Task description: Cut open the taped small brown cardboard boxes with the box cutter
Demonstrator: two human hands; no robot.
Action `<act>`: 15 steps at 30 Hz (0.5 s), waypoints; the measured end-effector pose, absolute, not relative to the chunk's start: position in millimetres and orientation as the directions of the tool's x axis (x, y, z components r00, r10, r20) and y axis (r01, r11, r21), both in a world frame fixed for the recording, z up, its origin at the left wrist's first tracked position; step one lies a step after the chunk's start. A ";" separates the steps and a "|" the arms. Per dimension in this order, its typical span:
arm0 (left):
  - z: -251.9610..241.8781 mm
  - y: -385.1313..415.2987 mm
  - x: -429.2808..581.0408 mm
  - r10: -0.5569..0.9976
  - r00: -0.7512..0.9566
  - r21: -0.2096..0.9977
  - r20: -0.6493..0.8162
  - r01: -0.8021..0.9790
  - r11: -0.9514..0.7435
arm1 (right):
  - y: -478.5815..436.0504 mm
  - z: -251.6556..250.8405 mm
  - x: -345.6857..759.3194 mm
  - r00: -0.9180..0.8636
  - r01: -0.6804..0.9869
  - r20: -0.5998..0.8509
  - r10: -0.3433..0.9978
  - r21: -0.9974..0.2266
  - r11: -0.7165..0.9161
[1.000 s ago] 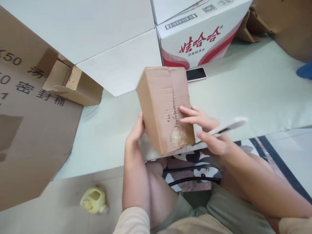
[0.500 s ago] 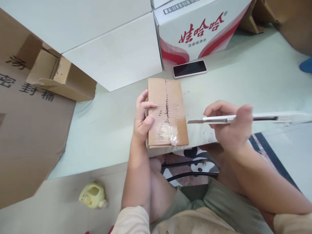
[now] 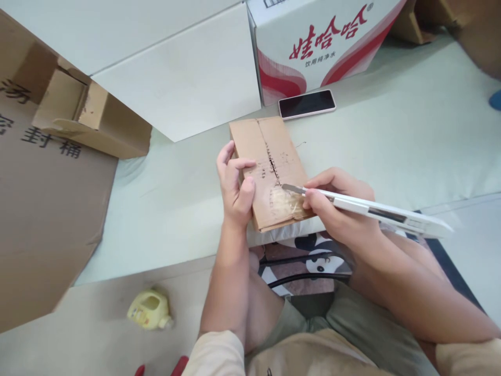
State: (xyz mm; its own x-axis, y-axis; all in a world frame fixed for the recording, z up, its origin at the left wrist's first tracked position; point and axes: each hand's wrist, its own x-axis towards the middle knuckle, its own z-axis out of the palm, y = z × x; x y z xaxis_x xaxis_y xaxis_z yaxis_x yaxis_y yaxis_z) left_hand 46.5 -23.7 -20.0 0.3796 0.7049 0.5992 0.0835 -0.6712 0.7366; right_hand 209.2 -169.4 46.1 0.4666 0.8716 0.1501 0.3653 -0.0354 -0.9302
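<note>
A small brown cardboard box [image 3: 270, 156] lies tilted on the pale table near its front edge. Clear tape covers its near end, and a ragged, torn seam runs along the middle of its top. My left hand [image 3: 238, 183] grips the box by its left side, with thumb and index finger over the top. In my right hand [image 3: 340, 203] is a white utility knife [image 3: 364, 206], held like a pen. Its blade points left, with the tip at the seam just beyond the tape; whether it cuts in, I cannot tell.
Behind the box a phone [image 3: 307, 104] lies before a white and red carton [image 3: 313, 57]. A large white box [image 3: 183, 89] stands at the back. Left are a big cardboard carton [image 3: 50, 219] and a smaller open box [image 3: 113, 125]. A yellow jug [image 3: 148, 309] is on the floor.
My right hand has brought the knife left, from beside the box to its top seam. The box has turned, its near end swinging right, with my left hand still on it.
</note>
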 end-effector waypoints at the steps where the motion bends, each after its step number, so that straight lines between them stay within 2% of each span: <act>1: -20.1 -23.7 46.7 0.705 0.376 0.737 0.602 0.079 -0.672 | -168.9 46.6 208.7 0.470 0.365 0.149 0.870 -0.930 -0.038; 6: -20.8 -22.9 47.6 0.707 0.371 0.739 0.602 0.076 -0.669 | -167.8 53.0 208.5 0.416 0.429 0.163 0.895 -0.903 -0.035; 15: -20.5 -20.5 41.6 0.754 0.358 0.751 0.551 0.181 -0.635 | -170.8 56.3 206.0 0.384 0.371 0.140 0.913 -0.928 -0.014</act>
State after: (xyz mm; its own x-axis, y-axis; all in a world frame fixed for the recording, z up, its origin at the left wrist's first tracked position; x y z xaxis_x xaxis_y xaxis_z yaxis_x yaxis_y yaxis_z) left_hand 41.6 -20.5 -20.5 0.3579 0.7540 0.5507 0.1813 -0.6347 0.7511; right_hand 206.0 -170.8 56.3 0.3842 0.9126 0.1397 0.3714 -0.0143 -0.9283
